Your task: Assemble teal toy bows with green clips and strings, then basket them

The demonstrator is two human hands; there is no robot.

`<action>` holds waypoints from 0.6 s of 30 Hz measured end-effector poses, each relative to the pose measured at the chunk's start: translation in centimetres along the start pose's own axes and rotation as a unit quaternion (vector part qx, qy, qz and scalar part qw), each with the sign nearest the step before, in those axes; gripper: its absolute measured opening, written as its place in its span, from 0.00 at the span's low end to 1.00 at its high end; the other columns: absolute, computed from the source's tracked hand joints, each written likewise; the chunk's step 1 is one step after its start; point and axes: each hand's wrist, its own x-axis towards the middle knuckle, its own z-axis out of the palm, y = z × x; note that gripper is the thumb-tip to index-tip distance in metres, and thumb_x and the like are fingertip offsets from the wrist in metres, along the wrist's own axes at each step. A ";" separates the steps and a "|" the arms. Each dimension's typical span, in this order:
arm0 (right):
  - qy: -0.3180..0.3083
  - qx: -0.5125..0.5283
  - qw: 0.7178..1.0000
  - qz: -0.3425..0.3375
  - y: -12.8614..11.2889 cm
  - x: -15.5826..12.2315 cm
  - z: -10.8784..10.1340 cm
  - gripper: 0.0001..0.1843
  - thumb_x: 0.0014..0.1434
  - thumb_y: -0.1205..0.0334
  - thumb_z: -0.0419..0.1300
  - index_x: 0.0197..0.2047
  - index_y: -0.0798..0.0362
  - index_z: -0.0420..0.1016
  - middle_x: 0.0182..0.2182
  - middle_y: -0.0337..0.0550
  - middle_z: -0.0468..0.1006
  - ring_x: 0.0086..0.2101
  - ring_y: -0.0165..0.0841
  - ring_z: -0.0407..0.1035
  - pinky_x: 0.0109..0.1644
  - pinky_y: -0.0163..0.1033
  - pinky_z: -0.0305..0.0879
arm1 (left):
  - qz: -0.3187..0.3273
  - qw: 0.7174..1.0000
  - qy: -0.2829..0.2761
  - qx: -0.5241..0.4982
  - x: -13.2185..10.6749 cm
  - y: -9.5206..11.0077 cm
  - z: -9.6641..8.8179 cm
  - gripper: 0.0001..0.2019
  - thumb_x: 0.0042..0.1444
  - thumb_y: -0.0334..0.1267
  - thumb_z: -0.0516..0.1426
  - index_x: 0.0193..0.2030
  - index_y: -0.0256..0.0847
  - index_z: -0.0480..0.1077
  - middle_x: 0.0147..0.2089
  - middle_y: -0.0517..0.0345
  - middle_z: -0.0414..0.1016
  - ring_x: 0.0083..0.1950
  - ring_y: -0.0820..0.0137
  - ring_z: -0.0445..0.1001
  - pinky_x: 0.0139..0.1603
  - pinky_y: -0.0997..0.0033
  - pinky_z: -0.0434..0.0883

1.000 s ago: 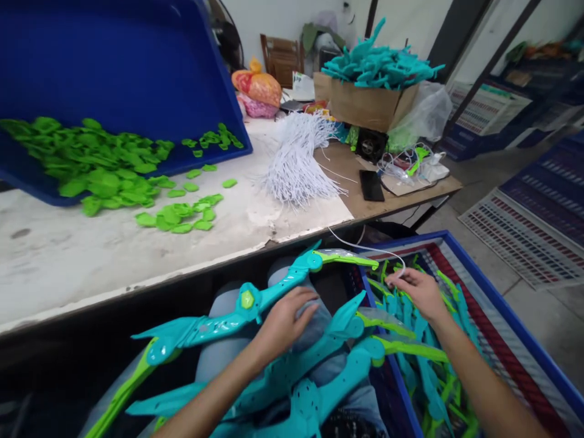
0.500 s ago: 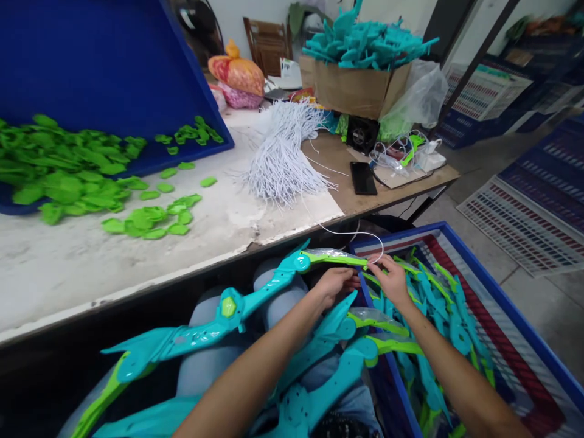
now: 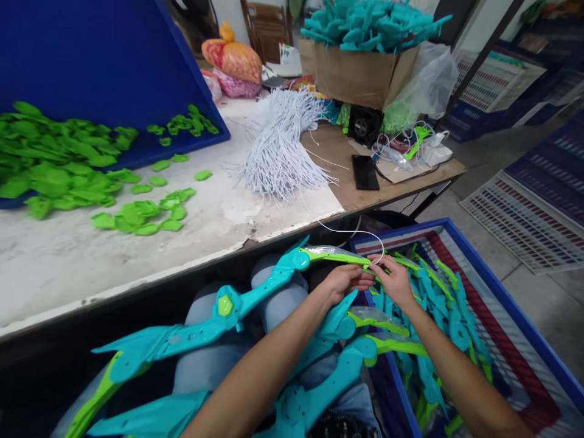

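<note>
A long teal and lime-green toy bow (image 3: pixel 237 304) lies across my lap, its green tip pointing right. My left hand (image 3: pixel 343 281) is closed round that green tip from below. My right hand (image 3: pixel 393 280) pinches a thin white string (image 3: pixel 347 231) at the same tip; the string loops up toward the table. Two more teal bows (image 3: pixel 337 359) lie under my forearms.
A blue crate (image 3: pixel 483 274) of finished bows stands on the floor at right. On the table (image 3: pixel 68 261) are a bundle of white strings (image 3: pixel 278 146), loose green plastic pieces (image 3: pixel 137 213), a tilted blue tray (image 3: pixel 114 67), a black phone (image 3: pixel 365 171) and a cardboard box of teal parts (image 3: pixel 365 67).
My left hand has moved right from my lap to the bow's green tip. My right hand came up from the crate with the string and now meets it there.
</note>
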 end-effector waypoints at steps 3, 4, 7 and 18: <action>-0.009 -0.024 1.000 -0.018 0.0 0.2 0.0 0.07 0.60 0.61 0.56 0.31 0.50 0.73 0.38 0.45 0.79 0.40 0.39 0.72 0.46 0.45 0.67 | 0.004 1.000 -0.004 0.006 0.0 -0.1 0.0 0.09 0.61 0.27 0.50 0.36 0.31 0.71 0.33 0.46 0.78 0.30 0.70 0.77 0.36 0.71 0.72; -0.008 -0.032 0.999 -0.028 0.0 0.3 0.1 0.07 0.60 0.61 0.56 0.31 0.50 0.73 0.37 0.45 0.79 0.40 0.39 0.72 0.46 0.45 0.67 | 0.007 1.000 -0.004 0.011 0.0 0.0 0.0 0.09 0.62 0.27 0.50 0.36 0.31 0.71 0.33 0.46 0.78 0.30 0.71 0.77 0.37 0.71 0.72; -0.009 -0.040 0.998 -0.048 0.1 0.6 0.4 0.07 0.60 0.60 0.56 0.32 0.51 0.73 0.37 0.46 0.78 0.40 0.39 0.71 0.47 0.45 0.68 | 0.017 0.999 -0.006 0.032 -0.1 0.1 0.2 0.09 0.62 0.29 0.50 0.35 0.31 0.71 0.33 0.47 0.78 0.30 0.73 0.77 0.37 0.74 0.72; -0.030 -0.049 0.998 0.010 0.9 -1.0 0.6 0.20 0.59 0.52 0.58 0.52 0.51 0.68 0.41 0.46 0.77 0.36 0.35 0.72 0.43 0.42 0.70 | 0.060 0.974 0.119 0.182 -4.9 1.5 -2.1 0.10 0.55 0.30 0.55 0.23 0.38 0.65 0.21 0.60 0.72 0.24 0.72 0.72 0.35 0.70 0.71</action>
